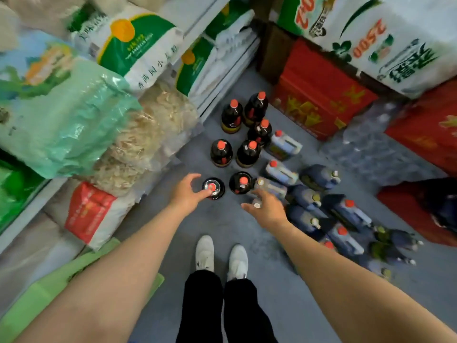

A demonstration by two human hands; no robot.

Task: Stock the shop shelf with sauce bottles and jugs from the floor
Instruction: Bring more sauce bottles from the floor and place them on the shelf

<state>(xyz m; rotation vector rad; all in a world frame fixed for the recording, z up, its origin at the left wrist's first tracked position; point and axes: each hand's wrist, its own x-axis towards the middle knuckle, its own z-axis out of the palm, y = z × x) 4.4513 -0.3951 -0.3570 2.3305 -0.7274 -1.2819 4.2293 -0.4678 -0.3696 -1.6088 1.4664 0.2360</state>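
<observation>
Several dark sauce bottles with red caps stand on the grey floor, the nearest one (213,188) at centre and another (241,183) just right of it. My left hand (189,193) reaches down with spread fingers, its fingertips at the nearest bottle's cap, holding nothing. My right hand (265,209) hovers open over a small clear bottle (257,203) beside the pale jugs (282,172). Dark blue jugs (319,177) lie in a cluster to the right.
Shelves on the left hold rice and flour sacks (138,45) and bagged dried goods (148,134). Red cartons (319,95) and a wrapped pack of water bottles (371,149) block the right. My white shoes (221,256) stand on the floor below the bottles.
</observation>
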